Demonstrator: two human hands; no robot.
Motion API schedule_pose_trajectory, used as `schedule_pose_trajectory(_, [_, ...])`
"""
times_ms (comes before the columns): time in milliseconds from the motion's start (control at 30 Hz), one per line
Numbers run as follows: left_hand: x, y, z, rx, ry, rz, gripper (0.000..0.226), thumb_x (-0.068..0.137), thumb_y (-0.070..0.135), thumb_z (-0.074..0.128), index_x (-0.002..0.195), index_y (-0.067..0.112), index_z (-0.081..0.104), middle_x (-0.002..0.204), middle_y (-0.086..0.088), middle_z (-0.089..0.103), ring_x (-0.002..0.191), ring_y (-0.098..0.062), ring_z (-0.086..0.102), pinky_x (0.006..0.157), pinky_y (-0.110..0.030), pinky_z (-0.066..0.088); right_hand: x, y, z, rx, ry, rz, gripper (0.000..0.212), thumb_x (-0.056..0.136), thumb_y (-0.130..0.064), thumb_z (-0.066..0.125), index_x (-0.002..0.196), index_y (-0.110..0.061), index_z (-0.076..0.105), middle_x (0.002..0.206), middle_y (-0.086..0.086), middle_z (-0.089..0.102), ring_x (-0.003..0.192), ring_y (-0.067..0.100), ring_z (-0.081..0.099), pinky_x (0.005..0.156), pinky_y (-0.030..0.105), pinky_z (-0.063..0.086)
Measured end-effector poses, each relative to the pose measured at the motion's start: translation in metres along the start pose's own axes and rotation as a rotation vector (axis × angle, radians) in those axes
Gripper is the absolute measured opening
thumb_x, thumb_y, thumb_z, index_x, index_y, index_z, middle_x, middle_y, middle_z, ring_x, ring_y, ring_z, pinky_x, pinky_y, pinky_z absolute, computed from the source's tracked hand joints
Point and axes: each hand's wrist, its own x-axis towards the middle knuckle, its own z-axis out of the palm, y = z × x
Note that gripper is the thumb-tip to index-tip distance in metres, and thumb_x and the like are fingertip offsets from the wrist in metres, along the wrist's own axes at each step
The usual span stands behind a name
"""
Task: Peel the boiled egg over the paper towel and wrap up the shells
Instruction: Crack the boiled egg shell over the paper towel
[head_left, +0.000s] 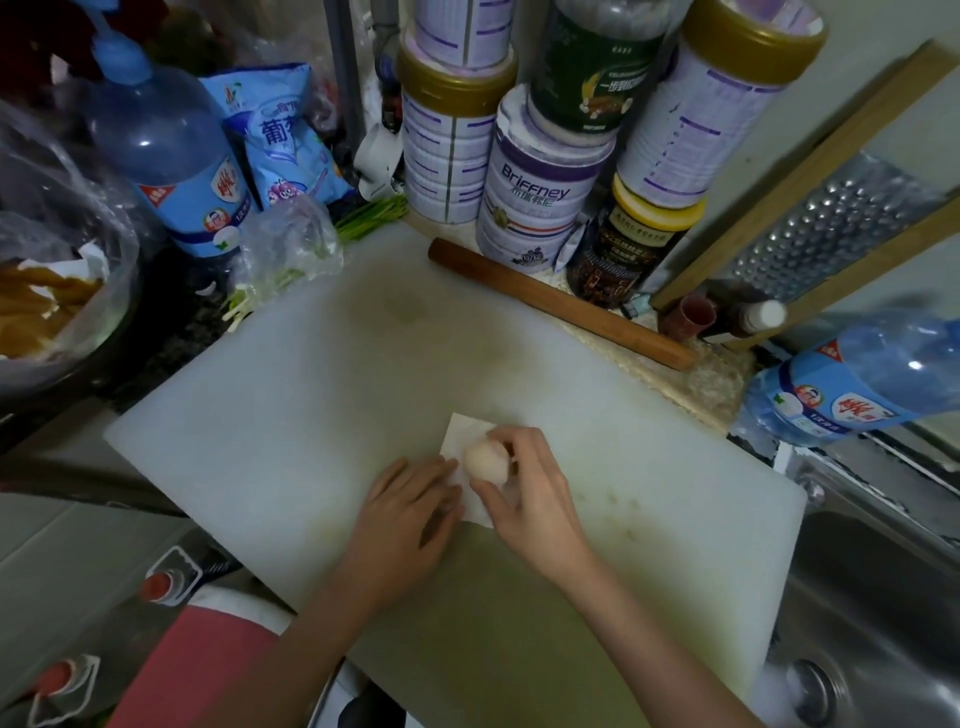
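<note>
A pale boiled egg (485, 460) is held in my right hand (535, 499), fingers curled around it, just above a small white paper towel (460, 436). The towel lies on a large white cutting board (322, 405). My left hand (410, 509) rests flat on the towel's left part, fingers together and pressing it down, right beside the egg. Much of the towel is hidden under both hands. I cannot make out any loose shell pieces.
A wooden rolling pin (561, 304) lies at the board's far edge. Several tins (540, 182) stand behind it. A metal grater (826, 228) leans at the right, above a water bottle (857, 384) and a steel sink (872, 597). A blue bottle (171, 150) and a bagged bowl (47, 291) stand at the left.
</note>
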Motion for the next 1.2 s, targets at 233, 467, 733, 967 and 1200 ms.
schedule_pose_trajectory(233, [0.003,-0.008,0.008,-0.016,0.011,0.051,0.035,0.093,0.043,0.041,0.1,0.025,0.07,0.123,-0.003,0.063,0.112,-0.022,0.058,0.105,-0.039,0.031,0.007,-0.001,-0.009,0.157,0.054,-0.034,0.036,0.084,-0.021,0.066,0.116,-0.031,0.053,0.111,-0.011,0.05,0.106,-0.002,0.051,0.087,0.011,0.043])
schedule_pose_trajectory(467, [0.002,-0.016,0.005,0.105,-0.074,0.158,0.038,0.09,0.056,0.045,0.116,0.036,0.064,0.14,-0.011,0.048,0.119,-0.029,0.052,0.101,-0.042,0.031,0.003,0.016,0.002,-0.013,0.044,-0.092,0.032,0.081,-0.016,0.07,0.111,-0.017,0.059,0.109,-0.006,0.06,0.104,0.007,0.051,0.09,0.014,0.039])
schedule_pose_trajectory(733, [0.014,-0.024,-0.001,0.263,-0.156,0.293,0.05,0.089,0.064,0.033,0.125,0.036,0.053,0.148,-0.017,0.036,0.122,-0.034,0.046,0.093,-0.044,0.036,0.002,0.019,0.003,-0.022,0.022,-0.12,0.028,0.081,-0.019,0.071,0.105,-0.013,0.057,0.11,-0.001,0.061,0.108,0.011,0.056,0.092,0.022,0.046])
schedule_pose_trajectory(967, [0.016,-0.033,-0.003,0.308,-0.208,0.352,0.051,0.089,0.064,0.03,0.131,0.039,0.047,0.149,-0.02,0.032,0.124,-0.035,0.043,0.095,-0.044,0.034,0.005,0.015,-0.002,-0.042,0.081,-0.045,0.032,0.075,-0.023,0.076,0.099,-0.012,0.058,0.104,-0.005,0.064,0.102,0.006,0.059,0.088,0.011,0.043])
schedule_pose_trajectory(1200, [0.017,-0.026,-0.009,0.36,-0.217,0.374,0.057,0.081,0.066,0.037,0.127,0.037,0.054,0.143,-0.025,0.04,0.122,-0.036,0.05,0.096,-0.045,0.042,-0.003,0.018,0.005,-0.016,0.091,0.086,0.032,0.075,-0.02,0.077,0.097,-0.016,0.054,0.103,-0.008,0.062,0.101,0.007,0.059,0.085,0.014,0.045])
